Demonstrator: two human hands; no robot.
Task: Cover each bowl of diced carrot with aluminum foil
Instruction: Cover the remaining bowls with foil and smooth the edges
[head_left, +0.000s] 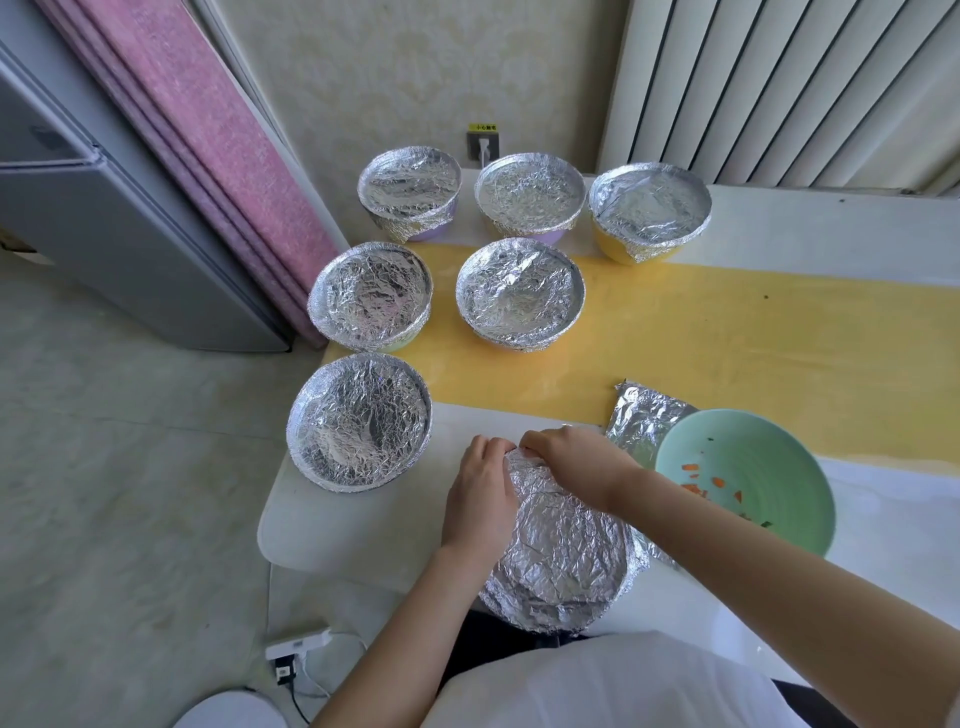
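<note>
White top (597, 686), dark trousers (488, 647) — bare forearms (779, 566)

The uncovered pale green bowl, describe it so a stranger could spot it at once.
Find the white table with its yellow runner. On its near right side sits the pale green round bowl. Alone among foil-covered bowls, it is open, showing orange carrot bits.

A white bench (353, 525) carries a yellow runner (727, 338) along its length. At far left a pink curtain (208, 130) hangs beside a grey fridge (104, 218), and a white radiator (779, 88) stands at far right. A wall socket (483, 146) sits between them, and a power strip (297, 644) lies on the near floor.
</note>
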